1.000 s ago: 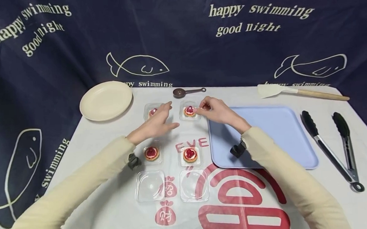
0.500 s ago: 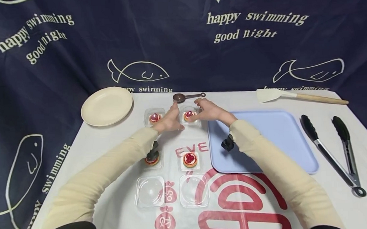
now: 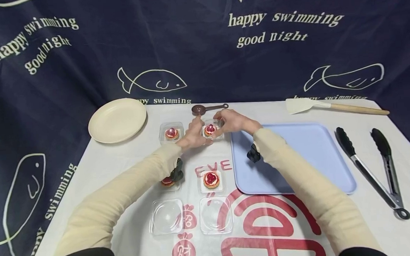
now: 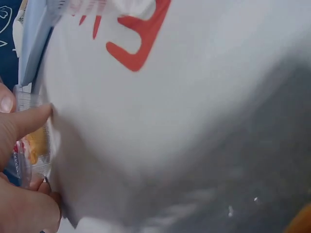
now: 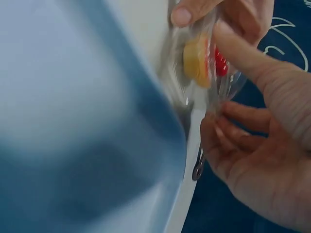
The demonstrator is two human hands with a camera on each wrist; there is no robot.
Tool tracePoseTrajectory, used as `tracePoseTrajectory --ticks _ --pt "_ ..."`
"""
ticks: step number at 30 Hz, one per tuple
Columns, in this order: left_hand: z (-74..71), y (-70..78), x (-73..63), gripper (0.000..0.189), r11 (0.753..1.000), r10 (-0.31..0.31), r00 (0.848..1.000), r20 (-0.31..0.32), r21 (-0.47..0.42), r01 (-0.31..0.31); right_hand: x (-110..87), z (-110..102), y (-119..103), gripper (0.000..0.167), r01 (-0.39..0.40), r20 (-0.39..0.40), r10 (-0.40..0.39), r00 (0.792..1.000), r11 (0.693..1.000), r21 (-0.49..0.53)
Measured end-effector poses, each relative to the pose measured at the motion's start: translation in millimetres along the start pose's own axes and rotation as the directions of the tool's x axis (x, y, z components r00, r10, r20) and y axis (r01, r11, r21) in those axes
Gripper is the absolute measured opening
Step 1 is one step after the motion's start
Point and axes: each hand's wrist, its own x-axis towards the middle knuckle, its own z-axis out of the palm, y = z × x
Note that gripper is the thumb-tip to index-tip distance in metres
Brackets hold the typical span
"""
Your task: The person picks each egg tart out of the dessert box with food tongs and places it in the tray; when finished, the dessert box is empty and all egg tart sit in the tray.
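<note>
At the back of the table, a clear plastic box point(image 5: 177, 80) with a small red-topped tart point(image 3: 210, 130) inside sits between both hands. The left hand point(image 3: 193, 134) grips its left side, thumb toward the front and fingers behind. From the right, the right hand point(image 3: 233, 121) holds the lid point(image 5: 237, 86) between thumb and fingers. Just left stands another lidded box point(image 3: 171, 126) with a tart in it. Nearer the front, one tart point(image 3: 211, 180) sits in an open box. A second tart point(image 3: 167, 181) is partly covered by the left wrist's black strap.
Two clear lids or trays point(image 3: 216, 216) lie in front. A blue tray point(image 3: 293, 154) is close under the right forearm. Tongs point(image 3: 372, 173), a spatula point(image 3: 336, 105), a brown measuring spoon point(image 3: 199, 110) and a cream plate point(image 3: 117, 121) stand around the edges.
The left hand has moved right, from over the back left box to the back right box, and now grips it. The right hand stays at that box, its fingers closer around the lid.
</note>
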Motion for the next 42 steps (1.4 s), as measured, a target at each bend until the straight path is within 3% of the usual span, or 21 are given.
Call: tracePoseTrajectory --ticks 7,11,21,30,34,37,42 --pt "6.4 -0.4 0.6 0.098 1.000 0.004 0.999 -0.036 -0.031 -0.005 5.5 -3.2 7.4 0.069 0.055 0.031 -0.055 0.998 0.998 0.001" --pt "8.6 0.0 2.1 0.100 0.999 -0.002 0.999 -0.047 -0.047 0.000 7.8 -5.5 9.0 0.067 0.074 0.051 -0.074 0.996 0.997 -0.016" --pt "6.8 2.8 3.4 0.099 1.000 0.006 1.000 -0.014 -0.009 -0.006 7.7 -4.0 13.0 0.069 0.105 -0.001 -0.106 0.994 0.991 -0.079" --pt "3.1 4.6 4.3 0.075 0.999 -0.007 1.000 -0.007 0.052 0.007 7.5 -2.0 10.2 0.072 0.135 -0.048 -0.142 0.989 0.982 -0.133" --pt "2.2 5.1 5.5 0.074 0.997 -0.036 0.999 -0.012 0.065 0.036 7.2 -2.8 6.9 0.070 0.168 -0.071 -0.180 0.981 0.975 -0.147" --pt "2.3 5.1 6.6 0.086 0.996 -0.050 0.999 -0.015 0.071 0.051 7.9 -3.3 7.3 0.073 0.141 -0.047 -0.149 0.988 0.980 -0.141" --pt "2.9 5.8 8.1 0.094 0.996 -0.053 0.999 -0.007 0.075 0.053 10.1 -5.1 12.6 0.062 0.077 0.014 -0.076 0.997 0.994 -0.076"
